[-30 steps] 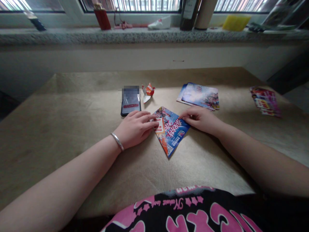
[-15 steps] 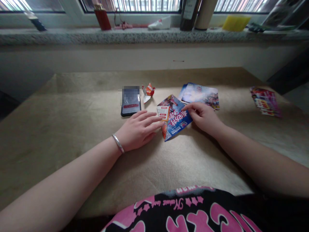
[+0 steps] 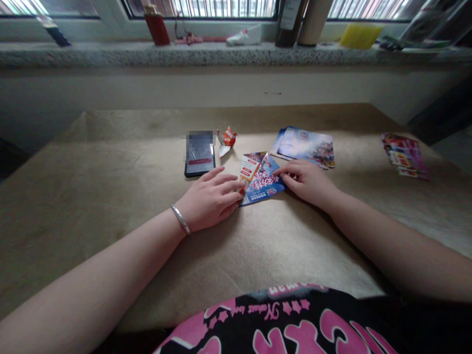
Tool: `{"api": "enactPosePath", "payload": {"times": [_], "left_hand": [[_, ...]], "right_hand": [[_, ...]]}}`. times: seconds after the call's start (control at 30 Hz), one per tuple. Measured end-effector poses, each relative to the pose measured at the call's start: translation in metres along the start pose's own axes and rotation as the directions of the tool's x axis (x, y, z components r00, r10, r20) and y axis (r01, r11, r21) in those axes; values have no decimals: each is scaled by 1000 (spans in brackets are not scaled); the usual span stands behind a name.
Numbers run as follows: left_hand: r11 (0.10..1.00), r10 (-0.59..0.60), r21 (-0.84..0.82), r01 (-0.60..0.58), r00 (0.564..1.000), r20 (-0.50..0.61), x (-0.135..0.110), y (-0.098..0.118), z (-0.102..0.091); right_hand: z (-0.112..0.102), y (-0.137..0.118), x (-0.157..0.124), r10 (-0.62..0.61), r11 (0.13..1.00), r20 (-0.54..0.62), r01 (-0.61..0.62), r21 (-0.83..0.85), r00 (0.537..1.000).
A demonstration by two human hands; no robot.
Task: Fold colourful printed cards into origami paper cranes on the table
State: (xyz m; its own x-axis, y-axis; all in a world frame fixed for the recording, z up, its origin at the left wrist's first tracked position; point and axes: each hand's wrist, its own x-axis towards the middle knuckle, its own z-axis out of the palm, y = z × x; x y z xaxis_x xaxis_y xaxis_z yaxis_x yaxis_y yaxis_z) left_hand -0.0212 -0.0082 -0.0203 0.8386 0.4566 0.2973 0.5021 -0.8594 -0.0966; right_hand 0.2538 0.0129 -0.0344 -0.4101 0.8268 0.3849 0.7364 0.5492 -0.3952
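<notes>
A folded, printed paper flyer point(image 3: 263, 183), blue with white and pink lettering and a white-orange panel, lies on the table in front of me. My left hand point(image 3: 216, 196), a silver bangle at its wrist, rests with fingers stretched out, the fingertips on the flyer's lower left corner. At the opposite corner, my right hand point(image 3: 308, 182) pinches the flyer between thumb and forefinger. A small red and white origami bird point(image 3: 227, 140) sits behind the flyer. Left of the bird lies a phone point(image 3: 199, 160), part of its screen blurred out.
Flat printed sheets point(image 3: 308, 145) lie stacked behind my right hand. More colourful paper pieces point(image 3: 405, 155) are at the table's right side. On the stone windowsill point(image 3: 221, 56) stand a red bottle point(image 3: 157, 27), a dark bottle point(image 3: 289, 22) and a yellow block point(image 3: 360, 36).
The flyer has turned on the table, its bottom corner swinging left and up toward my left fingertips. My right hand has shifted slightly left with its corner; the left hand has barely moved.
</notes>
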Motion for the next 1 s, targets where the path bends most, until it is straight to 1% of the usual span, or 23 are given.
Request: {"api": "enactPosePath", "payload": {"times": [0.1, 0.2, 0.27, 0.37, 0.57, 0.67, 0.73, 0.8, 0.9, 1.0], "left_hand": [[999, -30, 12, 30, 999, -19, 0, 0, 0], [999, -36, -16, 36, 999, 2, -1, 0, -1], [998, -35, -42, 36, 999, 14, -1, -1, -1], [998, -39, -55, 40, 999, 18, -1, -2, -1], [996, -88, -7, 88, 996, 9, -1, -2, 0], [995, -98, -19, 98, 995, 4, -1, -2, 0], [995, -97, -23, 97, 995, 3, -1, -2, 0], [995, -96, -25, 96, 995, 2, -2, -3, 1], [995, -100, -28, 100, 995, 2, -2, -3, 2], [995, -95, -32, 95, 996, 2, -2, -3, 2]], "right_hand": [[-4, 1, -1, -68, 995, 43, 71, -70, 997], [-10, 3, -2, -153, 971, 158, 179, -159, 975], [-13, 4, -3, -188, 957, 211, 227, -180, 959], [-16, 4, -3, -214, 948, 246, 261, -180, 945], [-19, 1, -2, -239, 941, 293, 296, -167, 926], [-19, 2, -3, -261, 935, 303, 318, -158, 917], [-19, 3, -3, -275, 928, 286, 331, -170, 918], [-18, 4, -3, -319, 913, 264, 370, -174, 910], [-16, 3, -2, -403, 876, 227, 445, -183, 887], [-14, -1, -1, -459, 846, 203, 496, -195, 865]]}}
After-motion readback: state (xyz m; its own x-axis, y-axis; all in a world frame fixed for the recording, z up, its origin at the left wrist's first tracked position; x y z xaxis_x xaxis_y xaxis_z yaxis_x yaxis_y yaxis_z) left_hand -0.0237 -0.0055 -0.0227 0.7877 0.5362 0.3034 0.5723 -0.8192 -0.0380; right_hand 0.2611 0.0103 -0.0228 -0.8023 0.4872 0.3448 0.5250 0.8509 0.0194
